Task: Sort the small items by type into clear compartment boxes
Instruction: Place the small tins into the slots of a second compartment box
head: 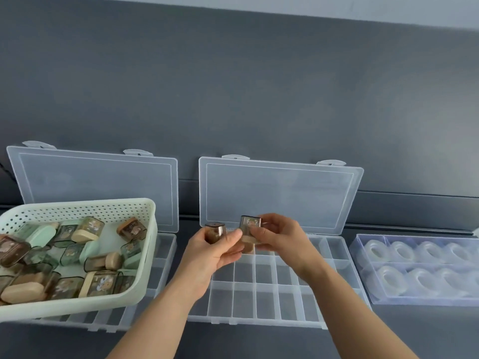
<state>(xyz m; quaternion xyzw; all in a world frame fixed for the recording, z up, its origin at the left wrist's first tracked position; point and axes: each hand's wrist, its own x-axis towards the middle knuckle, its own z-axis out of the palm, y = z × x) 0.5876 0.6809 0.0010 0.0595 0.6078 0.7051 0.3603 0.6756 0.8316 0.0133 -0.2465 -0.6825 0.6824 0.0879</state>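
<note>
My left hand grips a small brown translucent case above the middle clear compartment box. My right hand pinches a second brown case with a tan base, right beside the first. Both are held over the box's back rows, whose visible compartments hold nothing. A pale green perforated basket at the left holds several brown, tan and mint green small cases. It rests on top of another open clear compartment box.
Both boxes' clear lids stand upright against the dark grey wall. At the right sits a clear tray with several rolls of transparent tape. Dark grey tabletop runs along the front.
</note>
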